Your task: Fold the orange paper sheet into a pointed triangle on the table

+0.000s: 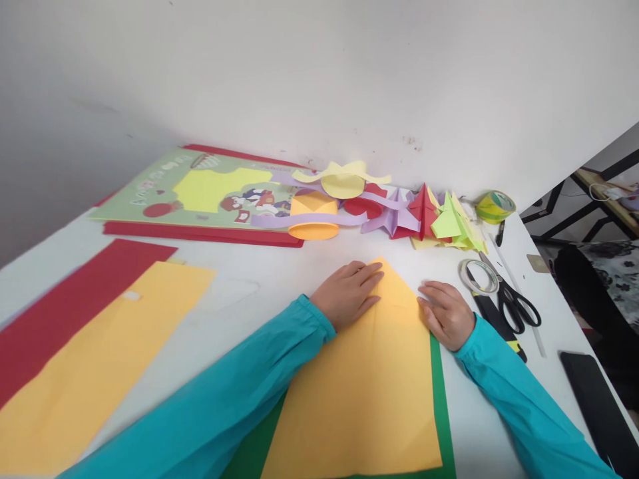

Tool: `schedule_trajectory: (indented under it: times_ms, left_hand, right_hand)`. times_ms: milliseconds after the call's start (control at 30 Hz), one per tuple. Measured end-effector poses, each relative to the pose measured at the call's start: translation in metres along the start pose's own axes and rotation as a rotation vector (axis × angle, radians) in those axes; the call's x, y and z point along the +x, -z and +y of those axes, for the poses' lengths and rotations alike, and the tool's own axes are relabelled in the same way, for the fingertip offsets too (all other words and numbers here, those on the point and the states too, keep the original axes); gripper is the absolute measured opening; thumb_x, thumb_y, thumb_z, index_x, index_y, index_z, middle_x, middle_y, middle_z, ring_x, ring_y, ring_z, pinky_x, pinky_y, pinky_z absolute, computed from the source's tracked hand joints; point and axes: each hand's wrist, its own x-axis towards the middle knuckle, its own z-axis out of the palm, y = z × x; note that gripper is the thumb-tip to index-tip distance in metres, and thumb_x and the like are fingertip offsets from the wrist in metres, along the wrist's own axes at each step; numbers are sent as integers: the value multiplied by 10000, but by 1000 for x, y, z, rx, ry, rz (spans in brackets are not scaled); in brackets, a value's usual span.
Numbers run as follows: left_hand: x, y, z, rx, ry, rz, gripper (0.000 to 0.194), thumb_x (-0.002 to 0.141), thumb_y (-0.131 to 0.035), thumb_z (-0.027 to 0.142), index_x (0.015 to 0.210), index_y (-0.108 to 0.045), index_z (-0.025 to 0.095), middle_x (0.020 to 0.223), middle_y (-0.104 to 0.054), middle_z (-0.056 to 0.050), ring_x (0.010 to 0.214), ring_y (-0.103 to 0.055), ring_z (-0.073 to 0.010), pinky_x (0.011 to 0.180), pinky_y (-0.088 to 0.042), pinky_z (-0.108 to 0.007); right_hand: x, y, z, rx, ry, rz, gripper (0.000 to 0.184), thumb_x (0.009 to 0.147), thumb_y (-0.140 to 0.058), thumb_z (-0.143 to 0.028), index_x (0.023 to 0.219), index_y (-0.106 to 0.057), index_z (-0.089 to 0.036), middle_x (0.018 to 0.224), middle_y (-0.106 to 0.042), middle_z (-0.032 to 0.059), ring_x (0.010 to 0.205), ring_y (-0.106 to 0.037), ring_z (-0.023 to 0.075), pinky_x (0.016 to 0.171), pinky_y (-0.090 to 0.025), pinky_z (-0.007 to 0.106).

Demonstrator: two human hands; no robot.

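Observation:
An orange sheet of paper (pixel 364 392) lies in front of me, its far end folded to a point. My left hand (pixel 351 293) rests on the folded part near the tip, palm down, fingers stretched out and pressing on it. At the right corner of the fold, my right hand (pixel 446 313) has its fingers curled, with thumb and fingertips at the paper's edge. Beneath the orange sheet, a green sheet (pixel 444 419) shows along the right side and lower left.
Folded paper stars (pixel 424 213) and paper pieces with purple strips (pixel 314 218) lie along the wall. A printed green packet (pixel 200 193) is at back left, red (pixel 90 299) and orange sheets (pixel 110 359) at left. Scissors (pixel 514 303), tape (pixel 479 276) and a black phone-like object (pixel 594 399) are at right.

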Motion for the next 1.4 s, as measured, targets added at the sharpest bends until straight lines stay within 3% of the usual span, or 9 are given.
schedule_trajectory:
  times_ms: [500,1400]
  left_hand:
    - [0,0,0,-16,0,1,441,946,-369,350,1296,-500,116,1386,-475,-119,1087,-480,-266,942,-426,-426]
    - [1,0,0,8,-4,-24,465,950,-367,356,1301,-492,79,1395,-467,-121,1094,-470,-281,946,-432,-427]
  right_hand:
    - [-4,5,0,27,48,9,217,837,-510,-109,968,-679,-143,1005,-687,121,1080,-584,254,865,-543,417]
    - [-2,9,1,69,116,46,178,788,-508,-63,777,-668,-138,935,-703,110,1000,-612,256,787,-561,412]
